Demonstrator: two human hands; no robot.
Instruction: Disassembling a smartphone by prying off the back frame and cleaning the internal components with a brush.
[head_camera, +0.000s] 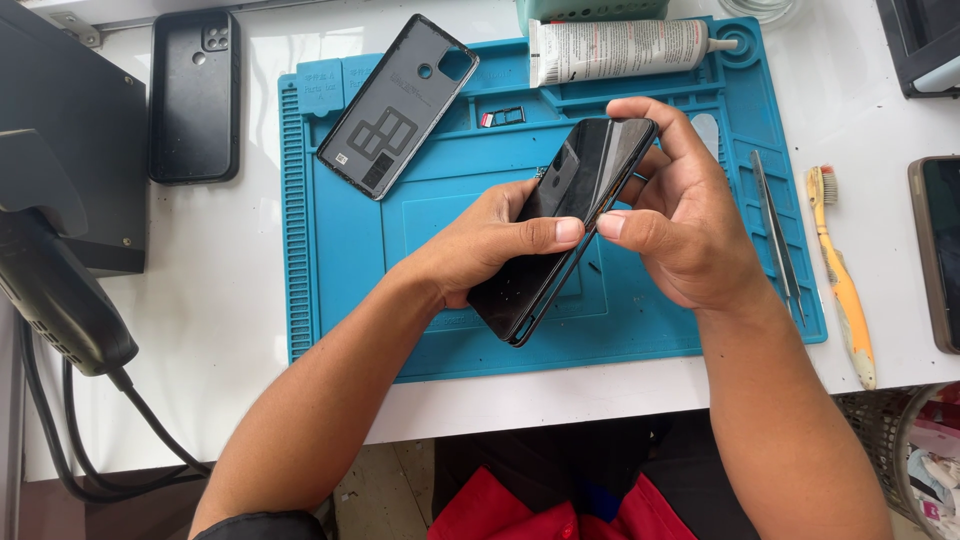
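Both hands are gripping the black phone (560, 225) above the blue mat's (330, 300) middle: the left hand (480, 245) is cradling it underneath, the right hand (680, 220) is pinching its upper edge. Farther back, a detached back cover (398, 105) is lying near the mat's far-left corner, a glue tube (625, 48) along its far edge.

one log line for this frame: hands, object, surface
left hand: holds black phone | right hand: grips its edge | above blue mat | back cover on mat

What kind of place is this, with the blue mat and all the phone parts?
Most likely a phone repair bench. Both hands grip a black phone over a blue work mat, with a removed back cover, tweezers and a glue tube close by.
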